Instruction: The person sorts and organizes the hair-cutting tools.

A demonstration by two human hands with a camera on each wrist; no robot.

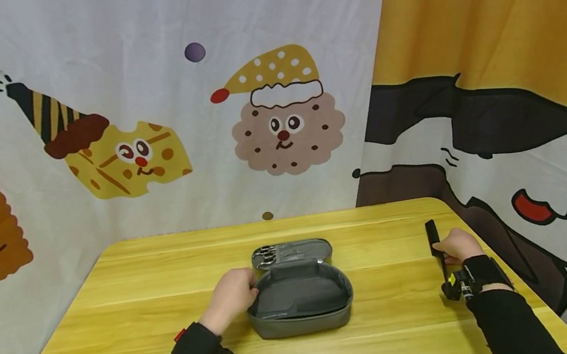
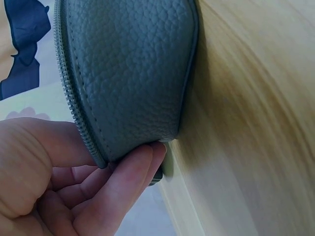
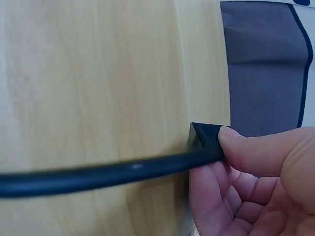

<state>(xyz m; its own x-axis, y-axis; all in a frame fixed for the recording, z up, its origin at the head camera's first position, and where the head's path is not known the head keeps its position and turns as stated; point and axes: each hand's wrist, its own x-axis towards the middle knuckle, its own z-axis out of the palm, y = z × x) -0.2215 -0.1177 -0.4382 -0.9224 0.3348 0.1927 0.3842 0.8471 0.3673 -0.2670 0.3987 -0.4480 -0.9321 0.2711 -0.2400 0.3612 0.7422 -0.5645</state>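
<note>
A grey zippered case (image 1: 304,323) stands unzipped on the table, its lid folded back away from me. My left hand (image 1: 232,298) pinches the case's left rim; in the left wrist view the thumb and fingers (image 2: 130,174) grip its corner beside the zipper (image 2: 69,93). Scissors (image 1: 267,254) sit in the lid's pocket. A dark flat piece lies inside the case. My right hand (image 1: 459,245) holds a black tail comb (image 1: 432,233) at the right of the table. In the right wrist view, thumb and fingers pinch it where its thin handle (image 3: 113,176) meets the wider part.
The yellow wood-grain table (image 1: 168,274) reaches back to a cartoon-printed curtain (image 1: 151,51). Its right edge runs close beside my right hand. Black wrist straps (image 1: 196,348) with small cameras sit on both wrists.
</note>
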